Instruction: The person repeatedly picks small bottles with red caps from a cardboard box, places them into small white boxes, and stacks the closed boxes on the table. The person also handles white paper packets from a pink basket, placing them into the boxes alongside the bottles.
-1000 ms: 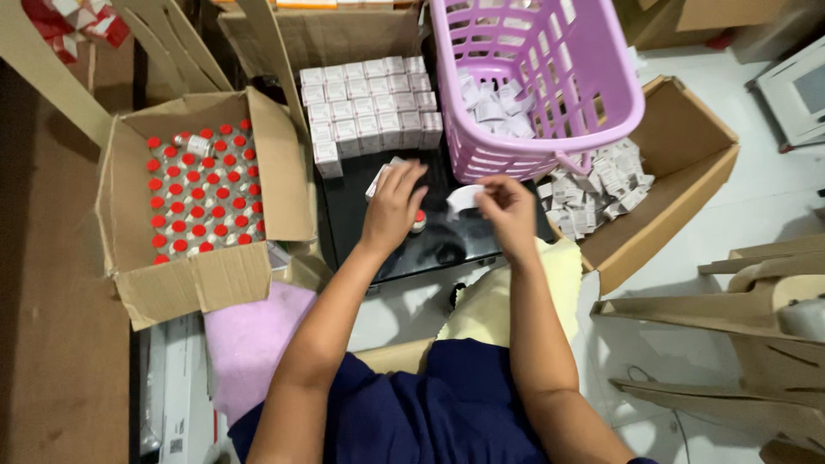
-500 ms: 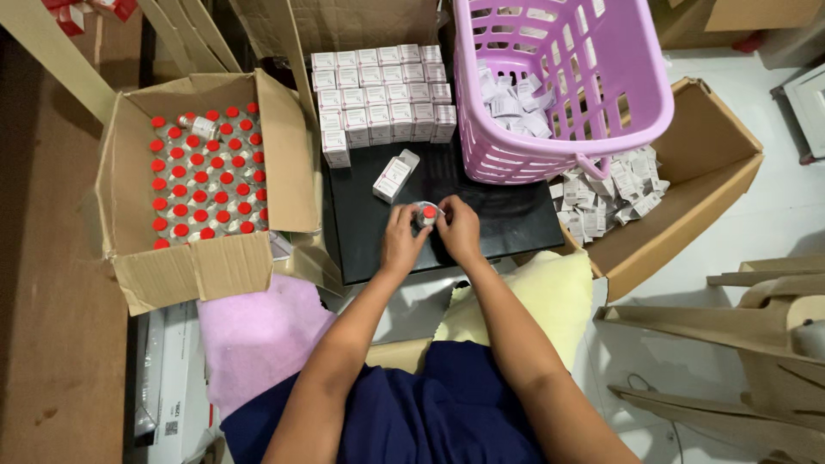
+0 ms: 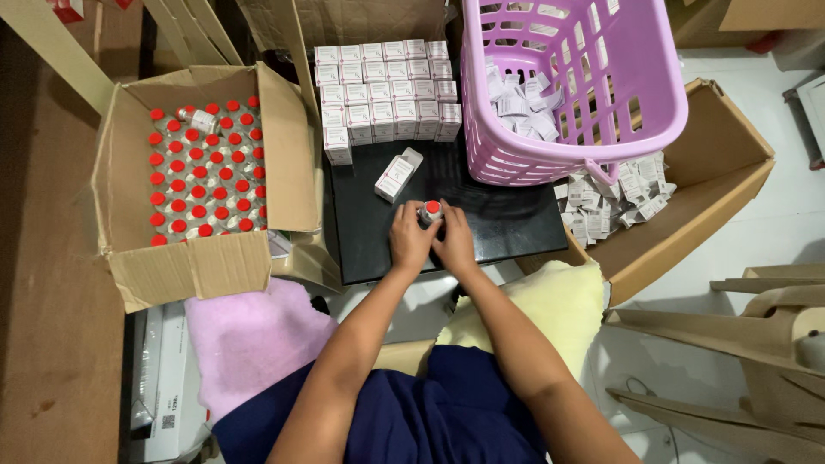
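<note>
Over the black bench (image 3: 516, 225), left hand (image 3: 410, 241) and right hand (image 3: 455, 240) both keep a close grip on one red-capped vial (image 3: 430, 211); I'd steady it upright near the open white carton (image 3: 396, 175).

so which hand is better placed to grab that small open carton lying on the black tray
Left, probably. The open carton lies up and left of the red-capped vial, nearer the left hand; the right hand would cross over.

A packing room: a cardboard box (image 3: 129, 185) of red-capped vials (image 3: 204, 172), rows of small white cartons (image 3: 384, 90), a purple basket (image 3: 657, 77) of folded leaflets (image 3: 520, 101)
</note>
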